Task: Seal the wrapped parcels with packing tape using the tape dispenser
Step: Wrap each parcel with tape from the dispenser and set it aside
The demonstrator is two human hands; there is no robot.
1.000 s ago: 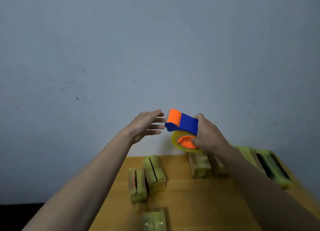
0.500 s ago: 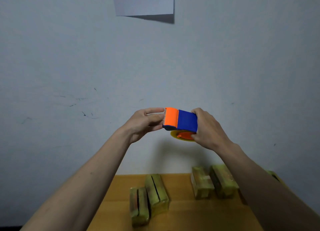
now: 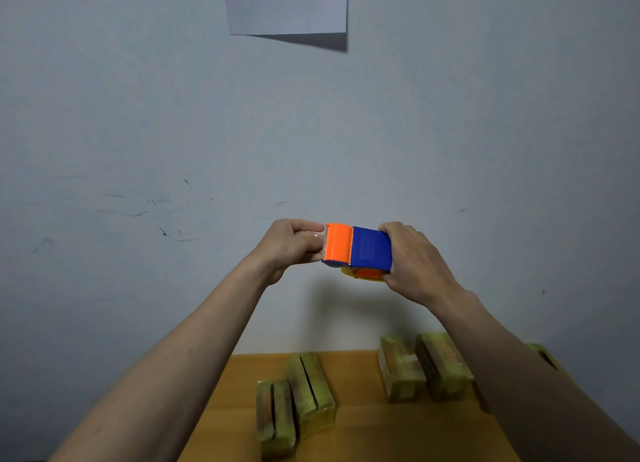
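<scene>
Pale grey-blue wall (image 3: 138, 115) fills most of the view, scuffed with dark marks at mid height. White paper sheet (image 3: 285, 5) with two black characters is fixed at the top, its lower edge lifted and casting a shadow.

Wooden surface (image 3: 363, 434) runs along the bottom, its far edge against the wall. Wrapped parcels, yellow-green film:
- parcel pair (image 3: 294, 401) near the far-left part, side by side and touching, the left one nearer the camera.
- second parcel pair (image 3: 424, 368) at the far edge toward the right, side by side.
- one more parcel (image 3: 542, 354) at the far-right corner, mostly hidden behind the right forearm.

Tape dispenser (image 3: 358, 246), orange front and blue body, is held in the air above the surface in front of the wall, well apart from the parcels. A yellowish tape roll (image 3: 360, 277) shows just below it.

Right hand (image 3: 412, 260): fingers curled round the blue rear of the dispenser, gripping it.
Left hand (image 3: 294, 245): fingers bent, thumb and fingertips pinching the clear tape end (image 3: 320, 243) at the orange front edge.
</scene>
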